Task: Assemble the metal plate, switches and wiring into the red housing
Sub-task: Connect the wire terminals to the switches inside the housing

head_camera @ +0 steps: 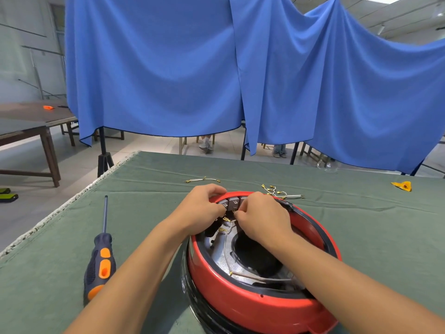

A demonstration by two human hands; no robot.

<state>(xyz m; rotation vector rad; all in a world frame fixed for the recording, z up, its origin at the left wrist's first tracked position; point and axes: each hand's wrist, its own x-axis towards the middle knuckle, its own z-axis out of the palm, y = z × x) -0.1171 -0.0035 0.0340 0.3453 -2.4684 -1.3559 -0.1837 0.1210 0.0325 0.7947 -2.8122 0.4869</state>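
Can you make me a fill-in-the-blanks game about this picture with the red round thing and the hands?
1. Both hands, left hand and right hand, work at the far rim of the ____ housing.
2. The screwdriver lies on the green cloth to the ____ of the housing.
3. The big curtain hanging behind the table is ____.
4. The loose wires lie on the cloth ____ the housing.

Missing words: red; left; blue; beyond

Blue curtain (240, 75) draped on black stands across the room, pale tiled floor (144, 145) beneath, dark wooden tables (29, 116) at left, white wall (21, 49) behind them, green cloth-covered table (361, 225) in foreground, ceiling (397, 13) upper right.
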